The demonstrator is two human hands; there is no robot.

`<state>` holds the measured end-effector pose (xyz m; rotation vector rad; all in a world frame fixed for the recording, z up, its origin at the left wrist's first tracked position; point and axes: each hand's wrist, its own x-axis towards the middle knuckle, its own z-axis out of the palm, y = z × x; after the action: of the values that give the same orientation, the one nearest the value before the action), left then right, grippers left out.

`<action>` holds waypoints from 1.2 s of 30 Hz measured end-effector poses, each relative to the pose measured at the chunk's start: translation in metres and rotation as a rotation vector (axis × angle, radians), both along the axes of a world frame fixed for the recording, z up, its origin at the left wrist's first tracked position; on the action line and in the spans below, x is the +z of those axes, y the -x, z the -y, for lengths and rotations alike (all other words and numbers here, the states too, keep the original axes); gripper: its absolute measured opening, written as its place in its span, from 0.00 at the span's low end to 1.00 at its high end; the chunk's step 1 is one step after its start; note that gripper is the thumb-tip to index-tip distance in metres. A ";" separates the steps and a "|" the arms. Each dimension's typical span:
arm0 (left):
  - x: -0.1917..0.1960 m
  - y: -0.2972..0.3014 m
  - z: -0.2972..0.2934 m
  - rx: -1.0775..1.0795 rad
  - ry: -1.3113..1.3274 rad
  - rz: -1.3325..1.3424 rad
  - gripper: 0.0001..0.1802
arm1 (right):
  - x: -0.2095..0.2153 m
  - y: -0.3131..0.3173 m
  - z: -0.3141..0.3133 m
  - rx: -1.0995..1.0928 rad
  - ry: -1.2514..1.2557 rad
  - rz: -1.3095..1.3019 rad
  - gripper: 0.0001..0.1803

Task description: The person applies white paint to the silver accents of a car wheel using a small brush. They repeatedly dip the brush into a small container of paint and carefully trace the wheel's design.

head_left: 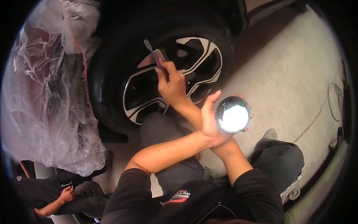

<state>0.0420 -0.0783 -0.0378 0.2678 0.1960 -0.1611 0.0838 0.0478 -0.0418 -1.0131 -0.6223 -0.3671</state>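
Head view, looking down: two forearms cross at the wrists. One left hand [213, 119] reaches across to the right side, fingers curled around one round tin [234, 114] that is open at the top and filled with pale, glossy paste. One right hand [171, 84] reaches across to the left side, fingers closed on one thin flat tool [153, 54], apparently a small spatula, whose tip lies against a spoke of one alloy wheel [171, 78]. One clear plastic sheet [48, 86] drapes the bodywork at left. One other person's hand [67, 194] shows at lower left.
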 end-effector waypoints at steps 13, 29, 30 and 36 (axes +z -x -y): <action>-0.001 0.003 -0.003 0.000 0.001 -0.006 0.38 | -0.005 0.003 0.000 0.007 0.133 0.169 0.11; 0.024 0.011 -0.002 -0.015 0.059 0.072 0.45 | 0.002 0.058 -0.002 0.440 0.498 0.555 0.22; 0.017 0.017 -0.007 0.003 0.058 0.034 0.45 | -0.006 0.051 -0.005 0.481 0.505 0.559 0.24; 0.020 0.012 -0.014 0.050 -0.012 0.072 0.45 | 0.028 -0.023 0.016 0.072 0.112 -0.142 0.06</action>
<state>0.0298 -0.0640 -0.0182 0.2796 0.1326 -0.1007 0.1065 0.0322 -0.0139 -1.1104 -0.5545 -0.1968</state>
